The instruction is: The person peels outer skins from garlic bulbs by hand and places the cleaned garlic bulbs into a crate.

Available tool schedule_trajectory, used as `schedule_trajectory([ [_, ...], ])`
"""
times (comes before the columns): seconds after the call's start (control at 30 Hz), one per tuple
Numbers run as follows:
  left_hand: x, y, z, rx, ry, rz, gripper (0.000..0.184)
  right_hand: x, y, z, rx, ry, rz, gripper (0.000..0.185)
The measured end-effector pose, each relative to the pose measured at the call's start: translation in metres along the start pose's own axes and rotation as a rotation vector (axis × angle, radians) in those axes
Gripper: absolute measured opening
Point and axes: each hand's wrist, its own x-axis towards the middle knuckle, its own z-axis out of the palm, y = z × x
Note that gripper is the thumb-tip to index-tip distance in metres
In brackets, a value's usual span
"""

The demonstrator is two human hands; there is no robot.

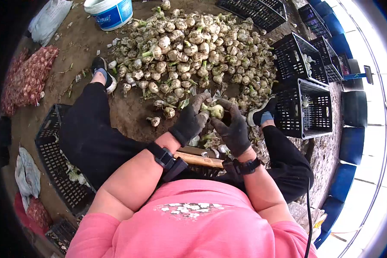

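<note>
A garlic bulb (217, 112) with a pale green stem end is held between my two hands, in front of my lap. My left hand (190, 121), in a dark work glove, has its fingers closed at the stem side of the bulb. From the other side, my right hand (234, 131), gloved too, grips the bulb between thumb and fingers. Just beyond them spreads a large heap of garlic bulbs (189, 56), soil-stained and with short stems. Below my hands, loose skins and trimmings (210, 139) lie near a wooden piece (198, 159).
Black crates (303, 109) with a few bulbs stand at the right, and another crate (66, 180) is by my left leg. A white-and-blue bucket (109, 15) stands at the far left of the heap. Filled red net sacks (30, 77) lie at the left.
</note>
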Motion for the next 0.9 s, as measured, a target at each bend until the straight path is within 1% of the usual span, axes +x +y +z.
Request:
schedule_trajectory([
  [0.07,0.001,-0.002,-0.001,0.060,0.002,0.000,0.037,0.001,-0.008,0.002,-0.483,0.066,-0.256,0.048],
  [0.1,0.002,-0.003,-0.001,0.060,0.002,0.000,0.037,0.002,-0.003,0.004,-0.481,0.076,-0.275,0.052],
  [0.13,0.003,-0.003,-0.001,-0.120,-0.027,-0.152,0.037,0.002,-0.004,0.004,-0.480,0.076,-0.274,0.052],
  [0.17,0.003,-0.003,-0.001,-0.300,-0.056,-0.305,0.037,0.002,-0.005,0.004,-0.557,0.077,-0.348,0.051],
  [0.2,0.002,-0.003,-0.002,-0.301,-0.055,-0.307,0.037,0.001,-0.006,0.003,-0.633,0.078,-0.422,0.050],
  [0.23,0.002,0.004,-0.006,-0.388,-0.075,-0.365,0.037,0.001,-0.002,0.003,-0.633,0.076,-0.422,0.050],
  [0.27,0.003,0.011,-0.010,-0.475,-0.097,-0.422,0.037,0.002,0.005,0.002,-0.462,0.040,-0.331,0.047],
  [0.3,0.004,0.015,-0.009,-0.590,-0.110,-0.422,0.038,0.003,0.008,0.001,-0.291,0.004,-0.240,0.044],
  [0.33,0.004,0.021,-0.010,-0.589,-0.110,-0.422,0.038,0.001,0.003,0.002,-0.291,0.004,-0.240,0.044],
  [0.4,0.004,0.030,-0.011,-0.681,-0.184,-0.448,0.040,-0.006,-0.012,0.004,0.248,-0.009,0.042,0.036],
  [0.43,0.007,0.027,-0.008,-0.711,-0.185,-0.376,0.043,-0.006,-0.006,0.002,0.224,-0.013,0.056,0.032],
  [0.47,0.006,0.024,-0.006,-0.715,-0.188,-0.376,0.043,-0.006,-0.003,0.001,0.201,-0.018,0.070,0.030],
  [0.5,0.005,0.021,-0.006,-0.671,-0.208,-0.379,0.045,-0.006,-0.001,0.002,0.027,-0.015,-0.114,0.027],
  [0.53,0.005,0.026,-0.008,-0.626,-0.227,-0.381,0.046,-0.004,0.002,0.002,0.131,-0.051,-0.027,0.026],
  [0.57,0.005,0.039,-0.011,-0.668,-0.250,-0.370,0.054,-0.002,0.004,0.002,0.236,-0.077,0.064,0.026],
  [0.6,0.005,0.035,-0.009,-0.669,-0.252,-0.368,0.054,0.000,0.006,0.002,0.336,-0.093,0.157,0.025],
  [0.63,0.005,0.026,-0.006,-0.447,-0.278,-0.158,0.058,0.002,0.008,0.006,0.080,-0.032,-0.110,0.025],
  [0.67,0.003,0.014,-0.002,-0.223,-0.301,0.051,0.062,0.003,0.014,0.003,0.038,0.010,-0.070,0.027],
  [0.7,0.002,0.002,0.003,-0.215,-0.292,0.120,0.068,0.004,0.021,0.001,-0.002,0.050,-0.028,0.029],
  [0.73,0.001,0.006,0.001,-0.216,-0.300,0.120,0.068,0.005,0.027,-0.001,-0.041,0.088,0.015,0.031],
  [0.77,0.001,0.016,-0.002,-0.408,-0.331,-0.091,0.069,0.006,0.020,0.000,0.021,0.001,0.046,0.035],
  [0.8,0.001,0.026,-0.005,-0.597,-0.355,-0.306,0.070,-0.001,0.010,-0.002,-0.083,-0.044,-0.098,0.042],
  [0.83,0.002,0.032,-0.005,-0.647,-0.355,-0.334,0.068,-0.007,-0.008,0.000,-0.180,-0.074,-0.247,0.050],
  [0.87,0.001,0.026,-0.004,-0.647,-0.356,-0.333,0.068,-0.008,-0.004,0.000,-0.180,-0.073,-0.249,0.050],
  [0.9,-0.001,0.016,-0.004,-0.771,-0.358,-0.373,0.065,-0.008,0.003,0.000,0.086,-0.077,-0.121,0.050],
])
